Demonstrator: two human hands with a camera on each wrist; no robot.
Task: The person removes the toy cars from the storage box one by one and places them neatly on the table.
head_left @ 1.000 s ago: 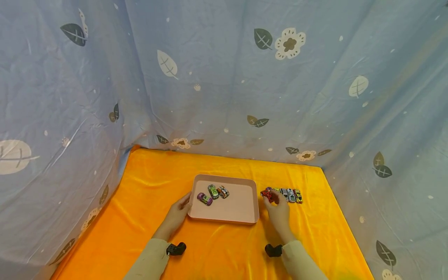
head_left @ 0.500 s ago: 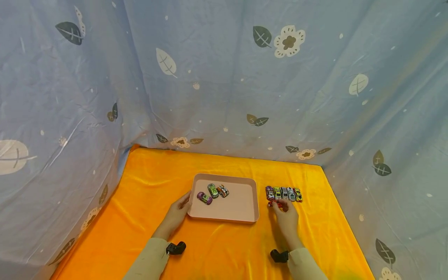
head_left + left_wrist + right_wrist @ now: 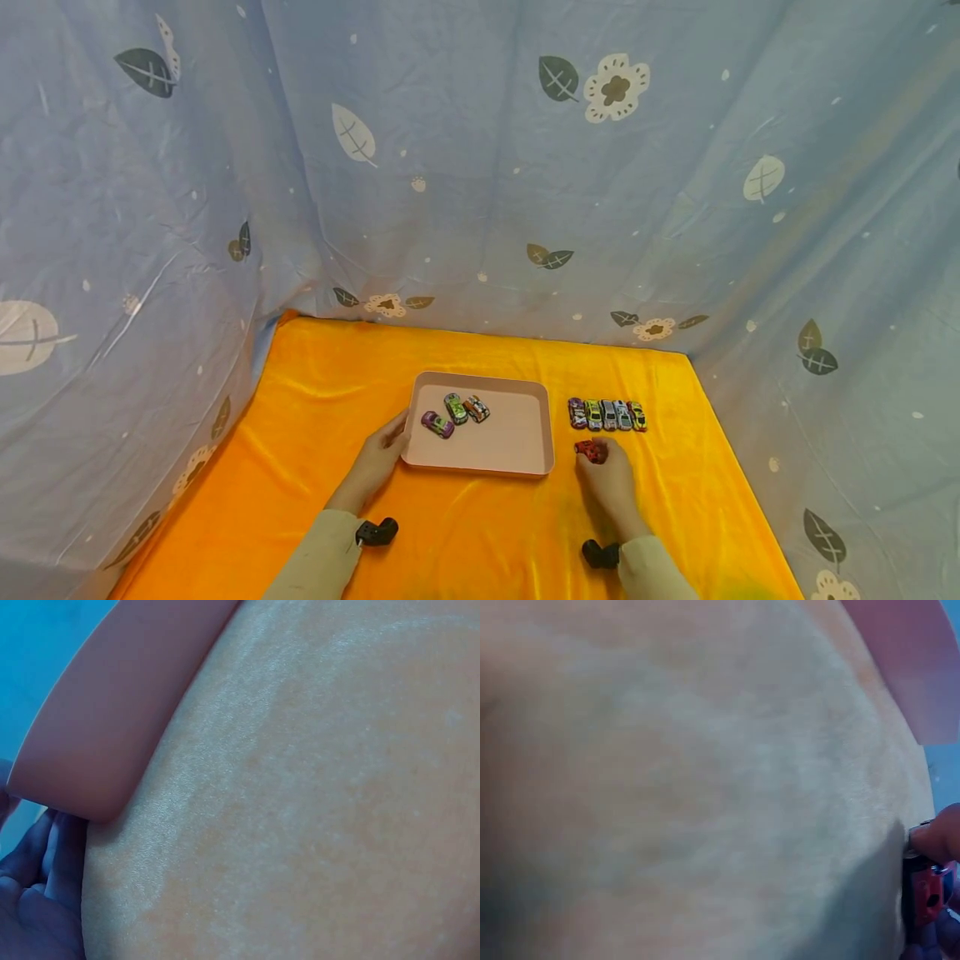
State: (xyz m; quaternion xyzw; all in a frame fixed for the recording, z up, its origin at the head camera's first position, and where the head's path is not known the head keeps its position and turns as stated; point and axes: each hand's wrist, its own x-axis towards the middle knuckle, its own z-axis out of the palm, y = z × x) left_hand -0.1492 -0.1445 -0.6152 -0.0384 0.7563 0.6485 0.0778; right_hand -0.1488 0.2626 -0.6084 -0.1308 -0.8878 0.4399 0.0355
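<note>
My right hand [image 3: 611, 483] pinches a red toy car [image 3: 588, 451] between thumb and fingers, just in front of a row of toy cars [image 3: 609, 415]. In the right wrist view, the red car [image 3: 928, 896] shows at the right edge, close to the cloth, with part of it hidden by the fingers. At the left end of a shallow pink tray [image 3: 480, 471], my left hand [image 3: 377, 460] holds the rim; the left wrist view shows fingers [image 3: 64, 859] by the tray's corner. Inside the tray lie a purple car [image 3: 437, 424], a green car [image 3: 455, 408] and an orange-and-white car [image 3: 476, 408].
A yellow-orange cloth [image 3: 480, 533] covers the table. Blue patterned curtain [image 3: 450, 208] encloses the back and both sides. The row of cars stands side by side to the right of the tray, with a gap between.
My right hand has brought the red car from the left end of the row toward me, to a spot in front of the row. The left hand and tray stay in place.
</note>
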